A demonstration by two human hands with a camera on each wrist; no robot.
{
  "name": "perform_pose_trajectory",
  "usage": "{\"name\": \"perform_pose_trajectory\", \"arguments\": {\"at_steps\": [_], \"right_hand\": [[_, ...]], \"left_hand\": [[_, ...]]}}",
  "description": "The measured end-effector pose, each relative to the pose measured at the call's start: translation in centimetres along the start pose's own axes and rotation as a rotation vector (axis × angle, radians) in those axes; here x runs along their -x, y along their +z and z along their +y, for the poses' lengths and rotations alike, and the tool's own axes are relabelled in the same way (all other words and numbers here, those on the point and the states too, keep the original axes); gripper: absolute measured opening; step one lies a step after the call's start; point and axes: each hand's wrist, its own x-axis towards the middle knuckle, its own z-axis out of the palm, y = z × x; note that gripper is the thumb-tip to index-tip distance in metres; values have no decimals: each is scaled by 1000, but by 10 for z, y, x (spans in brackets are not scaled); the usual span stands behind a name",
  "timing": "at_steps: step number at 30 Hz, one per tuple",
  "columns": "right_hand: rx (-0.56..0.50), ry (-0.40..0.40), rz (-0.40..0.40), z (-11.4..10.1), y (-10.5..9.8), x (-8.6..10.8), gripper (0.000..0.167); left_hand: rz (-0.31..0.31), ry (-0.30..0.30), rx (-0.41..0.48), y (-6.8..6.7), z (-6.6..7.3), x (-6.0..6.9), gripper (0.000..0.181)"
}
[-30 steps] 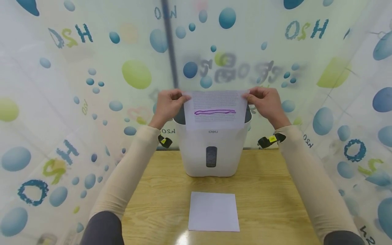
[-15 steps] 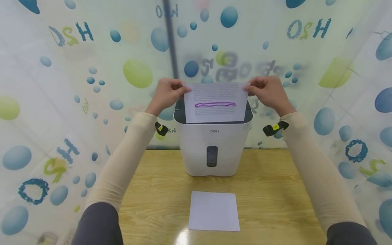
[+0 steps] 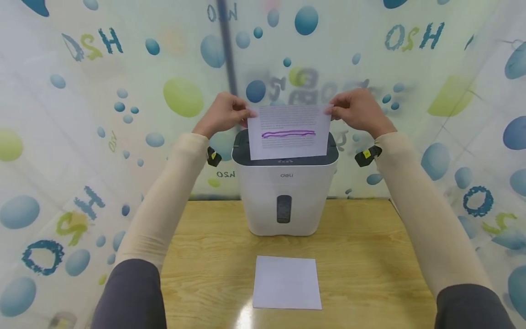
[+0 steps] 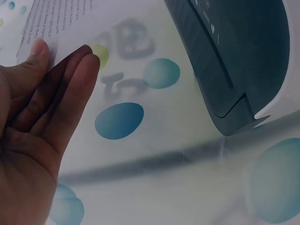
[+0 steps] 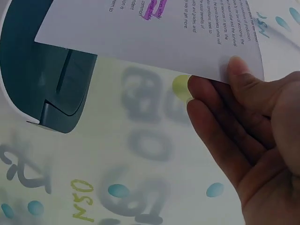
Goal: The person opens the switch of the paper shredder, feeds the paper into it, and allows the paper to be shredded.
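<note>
White paper, thin and nearly weightless, makes up the printed sheet point(image 3: 288, 148) that the two hands hold up at twelve o'clock from the wearer. It should handle as a light, limp thing: easily bent in the middle, quick to crease or tear if tugged, and flat only while both sides are drawn evenly. The best hold is probably the one in use, at the upper corners, clear of the lower edge.

The left hand point(image 3: 223, 112) pinches the sheet's ten o'clock corner, its thumb point(image 4: 41, 49) against the printed face. The right hand point(image 3: 358, 109) pinches the two o'clock corner likewise, its thumb point(image 5: 238, 65) on the same face. From the left hand, the sheet spreads between three and four o'clock; from the right hand, between eight and nine.

Two purple lines point(image 3: 288, 133) cross the print. The lower edge overlaps, as seen from the head, the dark top point(image 3: 242, 148) of a white machine point(image 3: 263, 196); I cannot tell whether paper and machine touch. The machine stands on a wooden desk point(image 3: 213, 237), where a blank-looking sheet point(image 3: 287, 283) lies flat at the machine's six o'clock.
</note>
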Motion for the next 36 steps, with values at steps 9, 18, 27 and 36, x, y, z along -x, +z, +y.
{"name": "perform_pose_trajectory", "arguments": {"at_steps": [9,18,27,36], "right_hand": [[40,30,38,-2,-8,-19,24],[39,81,35,3,-4,-35,28],[29,111,25,8,8,-41,26],[5,112,15,11,14,-42,27]], "left_hand": [[30,13,-53,-11,7,-22,19],[88,67,-139,-6,3,-37,19],[93,49,-191,0,-6,-42,19],[74,30,-173,4,-14,-42,18]]}}
